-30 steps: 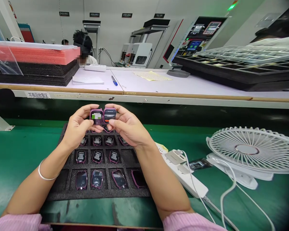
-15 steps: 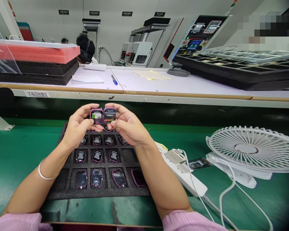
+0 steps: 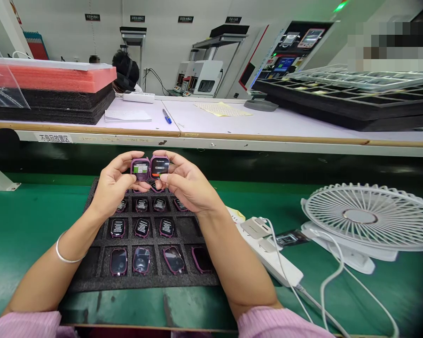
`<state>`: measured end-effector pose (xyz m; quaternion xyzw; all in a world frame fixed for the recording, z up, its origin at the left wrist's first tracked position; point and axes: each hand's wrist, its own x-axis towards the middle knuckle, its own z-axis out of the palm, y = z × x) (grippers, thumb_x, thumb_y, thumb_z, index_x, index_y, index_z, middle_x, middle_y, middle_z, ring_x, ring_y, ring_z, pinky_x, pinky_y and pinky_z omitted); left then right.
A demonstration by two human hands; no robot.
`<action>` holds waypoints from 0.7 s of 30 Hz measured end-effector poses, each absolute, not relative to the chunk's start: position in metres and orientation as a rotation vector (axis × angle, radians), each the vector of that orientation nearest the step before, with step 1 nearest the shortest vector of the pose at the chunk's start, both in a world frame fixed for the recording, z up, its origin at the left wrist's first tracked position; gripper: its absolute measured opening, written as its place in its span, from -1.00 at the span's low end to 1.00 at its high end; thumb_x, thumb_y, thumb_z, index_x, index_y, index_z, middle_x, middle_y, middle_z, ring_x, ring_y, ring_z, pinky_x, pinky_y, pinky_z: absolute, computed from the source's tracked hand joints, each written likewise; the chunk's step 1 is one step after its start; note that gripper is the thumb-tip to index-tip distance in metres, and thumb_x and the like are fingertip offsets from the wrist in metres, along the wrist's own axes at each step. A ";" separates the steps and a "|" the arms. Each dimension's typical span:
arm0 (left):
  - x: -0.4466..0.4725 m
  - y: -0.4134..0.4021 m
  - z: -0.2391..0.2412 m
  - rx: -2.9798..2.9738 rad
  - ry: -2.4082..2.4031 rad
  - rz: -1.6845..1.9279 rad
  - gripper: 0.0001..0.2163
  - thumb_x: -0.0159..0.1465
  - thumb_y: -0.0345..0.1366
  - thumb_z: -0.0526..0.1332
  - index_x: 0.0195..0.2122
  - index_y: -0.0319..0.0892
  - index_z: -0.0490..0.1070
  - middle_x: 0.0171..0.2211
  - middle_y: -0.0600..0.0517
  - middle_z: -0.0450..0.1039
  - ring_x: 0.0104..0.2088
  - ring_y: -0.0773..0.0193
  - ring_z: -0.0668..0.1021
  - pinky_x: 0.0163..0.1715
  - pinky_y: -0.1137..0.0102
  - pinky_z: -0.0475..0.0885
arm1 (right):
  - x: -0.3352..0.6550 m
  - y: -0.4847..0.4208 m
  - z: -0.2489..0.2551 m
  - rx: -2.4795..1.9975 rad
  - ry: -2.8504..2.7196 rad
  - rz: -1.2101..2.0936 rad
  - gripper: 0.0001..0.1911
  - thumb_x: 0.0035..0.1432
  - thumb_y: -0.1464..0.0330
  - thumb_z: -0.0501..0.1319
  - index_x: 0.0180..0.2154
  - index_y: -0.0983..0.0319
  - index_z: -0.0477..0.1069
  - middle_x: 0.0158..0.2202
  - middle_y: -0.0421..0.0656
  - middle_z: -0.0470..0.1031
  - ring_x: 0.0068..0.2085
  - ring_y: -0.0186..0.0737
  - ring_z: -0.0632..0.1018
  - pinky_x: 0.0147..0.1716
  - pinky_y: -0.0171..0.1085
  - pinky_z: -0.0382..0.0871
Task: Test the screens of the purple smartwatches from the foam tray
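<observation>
My left hand [image 3: 117,180] is closed on a purple-cased smartwatch [image 3: 141,168], thumb at its lower left corner; green and white blocks light its screen. Beside it, my right hand [image 3: 183,180] grips a second purple smartwatch [image 3: 160,166], its thumb on the lower part of a dark screen with an orange-red strip. The two watches are side by side, screens toward me. Below them lies a black foam tray [image 3: 144,283] with square compartments, several holding similar watches. Some of those screens show white text, while the front row's are dark. My hands and forearms hide part of the tray.
Right of the tray lie a white power strip [image 3: 268,258] with plugs and cables, and a white fan [image 3: 359,225]. The raised shelf [image 3: 183,110] ahead carries foam stacks [image 3: 49,94], a blue pen [image 3: 167,116] and black trays [image 3: 356,103]. A person's head [image 3: 126,68] shows behind it.
Both hands keep their hold on the watches, almost still. On the right watch's screen, the orange and green strip has become mostly orange-red.
</observation>
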<state>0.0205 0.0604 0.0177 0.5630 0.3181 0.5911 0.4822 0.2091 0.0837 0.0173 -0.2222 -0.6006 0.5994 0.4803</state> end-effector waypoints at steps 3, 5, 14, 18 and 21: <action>0.020 0.060 0.017 1.372 0.781 1.444 -0.55 0.08 -0.37 0.29 0.04 -0.22 0.43 -0.20 0.03 0.55 -0.45 0.24 0.68 -0.38 0.37 0.70 | 0.210 0.084 0.017 -0.537 -1.472 1.461 -0.45 0.02 0.42 0.35 0.08 0.18 0.34 -0.21 -0.21 0.50 -0.38 -0.34 0.50 -0.33 -0.26 0.45; 0.020 0.060 0.017 1.375 0.783 1.442 -0.55 0.08 -0.37 0.29 0.04 -0.21 0.43 -0.19 0.02 0.56 -0.44 0.25 0.68 -0.37 0.36 0.70 | 0.210 0.084 0.017 -0.549 -1.487 1.450 -0.45 0.03 0.41 0.34 0.09 0.18 0.33 -0.21 -0.20 0.50 -0.37 -0.33 0.50 -0.33 -0.25 0.46; 0.021 0.060 0.019 1.388 0.780 1.469 -0.56 0.09 -0.37 0.29 0.03 -0.21 0.42 -0.11 0.01 0.55 -0.45 0.27 0.68 -0.37 0.37 0.71 | 0.210 0.083 0.019 -0.562 -1.491 1.437 -0.43 -0.01 0.46 0.30 0.08 0.17 0.33 -0.22 -0.21 0.50 -0.37 -0.34 0.51 -0.35 -0.28 0.46; 0.020 0.060 0.020 1.393 0.794 1.469 -0.56 0.09 -0.36 0.29 0.04 -0.21 0.42 -0.10 0.00 0.55 -0.44 0.27 0.68 -0.36 0.36 0.71 | 0.210 0.082 0.019 -0.580 -1.473 1.436 -0.42 -0.04 0.47 0.28 0.08 0.17 0.34 -0.21 -0.21 0.51 -0.37 -0.33 0.51 -0.36 -0.29 0.46; 0.020 0.060 0.020 1.401 0.804 1.467 -0.56 0.10 -0.36 0.28 0.04 -0.20 0.42 -0.10 -0.01 0.56 -0.43 0.27 0.68 -0.36 0.36 0.71 | 0.210 0.083 0.019 -0.580 -1.485 1.419 -0.43 -0.01 0.45 0.30 0.09 0.17 0.34 -0.19 -0.20 0.51 -0.37 -0.32 0.51 -0.33 -0.26 0.47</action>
